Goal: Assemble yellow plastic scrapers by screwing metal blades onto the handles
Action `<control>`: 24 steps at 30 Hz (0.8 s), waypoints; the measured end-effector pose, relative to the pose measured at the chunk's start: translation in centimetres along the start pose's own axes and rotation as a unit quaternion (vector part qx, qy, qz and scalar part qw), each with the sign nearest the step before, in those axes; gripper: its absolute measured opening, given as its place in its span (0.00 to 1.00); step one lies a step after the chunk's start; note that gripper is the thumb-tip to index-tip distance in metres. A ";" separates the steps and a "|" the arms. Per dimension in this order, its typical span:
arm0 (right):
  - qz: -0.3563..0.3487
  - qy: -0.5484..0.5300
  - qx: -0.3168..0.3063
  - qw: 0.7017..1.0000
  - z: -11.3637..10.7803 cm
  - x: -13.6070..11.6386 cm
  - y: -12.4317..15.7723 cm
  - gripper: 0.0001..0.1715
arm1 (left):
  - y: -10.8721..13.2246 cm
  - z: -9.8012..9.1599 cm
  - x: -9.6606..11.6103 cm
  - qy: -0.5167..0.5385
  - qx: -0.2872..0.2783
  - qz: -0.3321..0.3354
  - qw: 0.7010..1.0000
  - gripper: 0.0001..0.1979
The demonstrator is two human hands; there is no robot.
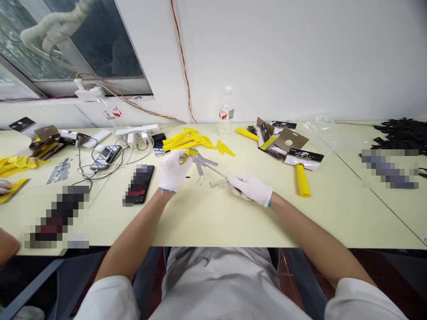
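Observation:
My left hand, in a white knit glove, pinches a small yellow plastic part. My right hand, gloved too, is closed around a screwdriver; its handle is hidden in the fingers. The thin metal shaft of the screwdriver runs up and left, its far end at the yellow part; whether it touches cannot be made out. Grey flat metal blades lie crossed just behind the shaft. Several tiny screws are scattered on the table between my hands. A pile of yellow plastic pieces lies beyond my left hand.
Cardboard-backed packages and a yellow tube-shaped handle lie right. A water bottle stands by the wall. Left are a phone, tangled cables and a power strip. A co-worker's gloved hand is at far left; black parts at right.

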State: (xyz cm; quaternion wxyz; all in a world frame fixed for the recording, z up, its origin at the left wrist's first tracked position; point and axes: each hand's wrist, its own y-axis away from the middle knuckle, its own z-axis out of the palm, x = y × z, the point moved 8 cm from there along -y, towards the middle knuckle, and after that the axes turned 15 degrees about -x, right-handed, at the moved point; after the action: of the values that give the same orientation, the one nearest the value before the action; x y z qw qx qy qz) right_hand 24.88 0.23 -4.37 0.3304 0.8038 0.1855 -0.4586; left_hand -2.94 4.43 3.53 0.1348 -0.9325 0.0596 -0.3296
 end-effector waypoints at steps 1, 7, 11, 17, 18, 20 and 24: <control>-0.001 -0.004 -0.008 1.000 0.0 0.2 -0.1 0.36 | -0.1 0.2 0.1 0.002 -0.006 0.006 1.000 0.06; 0.000 0.024 0.011 1.000 -0.6 0.5 0.0 0.28 | -0.3 1.3 -0.2 0.029 -0.031 0.011 0.999 0.10; -0.002 0.060 0.078 0.995 -1.2 -0.1 0.2 0.21 | 0.1 1.3 -0.3 0.027 -0.030 0.014 0.999 0.17; -0.013 0.085 0.096 0.992 -1.0 -0.6 0.1 0.21 | 0.1 0.7 -0.4 0.025 -0.008 0.010 1.000 0.10; -0.016 0.083 0.086 0.993 -0.8 -0.6 0.0 0.21 | 0.1 0.6 -0.4 0.025 -0.007 0.013 1.000 0.08; -0.022 0.074 0.057 0.995 -0.5 -0.4 -0.1 0.26 | 0.1 0.5 -0.2 0.021 -0.009 0.020 1.000 0.06; -0.043 0.011 -0.035 0.998 0.3 0.5 -0.3 0.39 | 0.2 0.6 0.2 -0.003 -0.020 0.025 0.999 0.06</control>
State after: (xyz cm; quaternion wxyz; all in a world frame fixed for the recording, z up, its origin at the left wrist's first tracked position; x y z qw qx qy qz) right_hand 24.69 0.22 -5.00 0.3363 0.7879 0.2400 -0.4566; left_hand -2.41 4.37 3.11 0.1246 -0.9343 0.0885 -0.3219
